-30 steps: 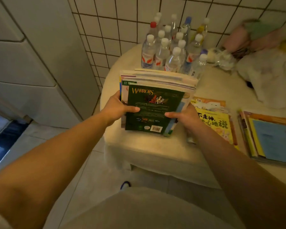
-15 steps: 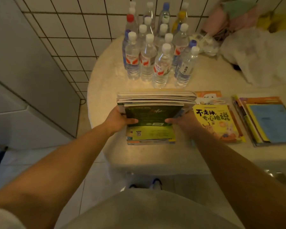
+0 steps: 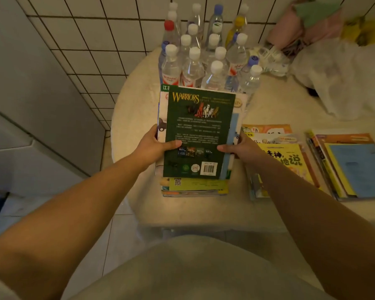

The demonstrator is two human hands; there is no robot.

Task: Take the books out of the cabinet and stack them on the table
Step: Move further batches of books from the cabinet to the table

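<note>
The bundle of books (image 3: 198, 135), topped by a green Warriors paperback, sat at the frame's centre over a smaller pile (image 3: 195, 188) on the counter (image 3: 134, 118); because the bundle overhung that pile and reached the bottles (image 3: 204, 59) behind it, a careless release might have let it slide or knock one over. The left hand (image 3: 155, 146) and right hand (image 3: 239, 147) each gripped a side edge, thumbs curled over the cover, while the fingers underneath were probably curled but hidden.
</note>
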